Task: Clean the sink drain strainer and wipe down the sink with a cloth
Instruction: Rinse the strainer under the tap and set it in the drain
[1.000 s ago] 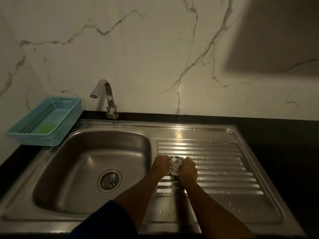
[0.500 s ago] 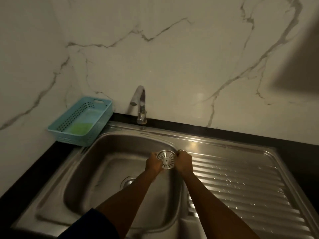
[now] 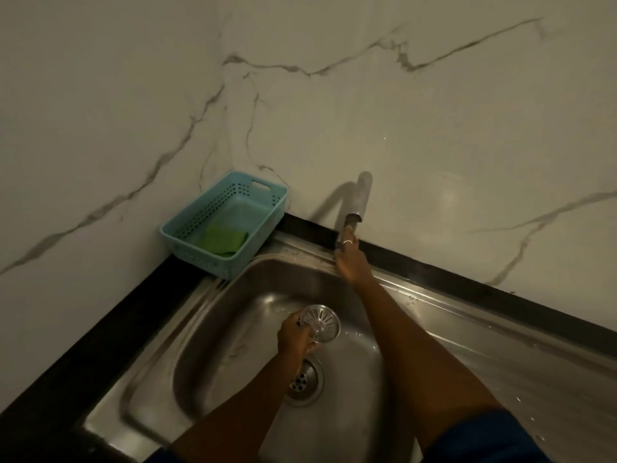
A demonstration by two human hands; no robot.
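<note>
We hold the strainer (image 3: 320,323) in our left hand (image 3: 295,335), fingers wrapped round its underside, slotted face tilted up toward us, lifted above the bowl of the sink (image 3: 233,349) and clear of the drain (image 3: 305,382), which sits open just below the hand. Our right hand (image 3: 350,262) reaches to the back rim of the sink and is at the base of the tap (image 3: 359,202); fingers look curled close to the tap's lower part, but the frame is blurred there, so we cannot tell if they actually grip it. A ring shows on one finger of that hand. Tap itself is motion-smeared, standing at the back edge of the sink against the marble wall (image 3: 434,111). No water stream is discernible. Drainboard (image 3: 500,345) runs off to the right of the bowl, ribbed, with a few droplets on it. Blue basket (image 3: 187,233) sits on the back left corner of the black worktop (image 3: 100,335), pushed into the wall corner, its near right corner overhanging the sink rim. A green cloth (image 3: 222,240) lies flat on the basket floor, toward its near end. Dark blue sleeves (image 3: 484,436) show at the bottom edge on both arms. Both forearms cross over the front half of the bowl, well apart from each other.
</note>
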